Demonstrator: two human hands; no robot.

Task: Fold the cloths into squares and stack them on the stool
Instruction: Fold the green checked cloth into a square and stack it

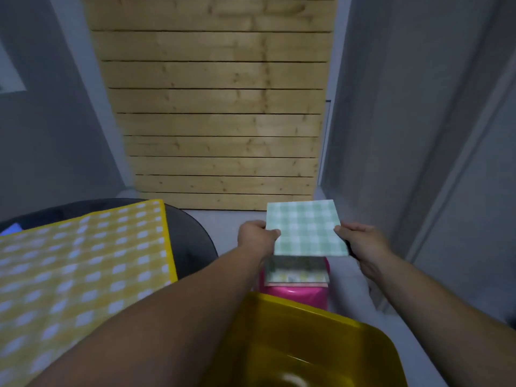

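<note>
Green checked cloth, folded square (305, 227): held flat above the pink plastic stool (296, 294), ready for stacking.
Left hand (255, 237): pinches its left edge.
Right hand (363, 243): pinches the right edge, keeping it level.
Stack (296, 270): folded cloths already on the stool.

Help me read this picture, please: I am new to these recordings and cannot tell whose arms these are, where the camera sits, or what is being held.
There is no machine here. The single picture comes from a wide-angle camera worn on a person's head, looking forward and down, so the two bare arms reaching out from the bottom belong to the wearer.

The left hand and the right hand each pinch one side of a green checked cloth, already folded into a square and held flat in the air. Directly beneath it is a pink stool with a small stack of folded cloths on top.

On the left, a yellow checked cloth lies spread open over a dark round surface. At the bottom sits a yellow plastic tub. Behind is a wooden plank wall.
</note>
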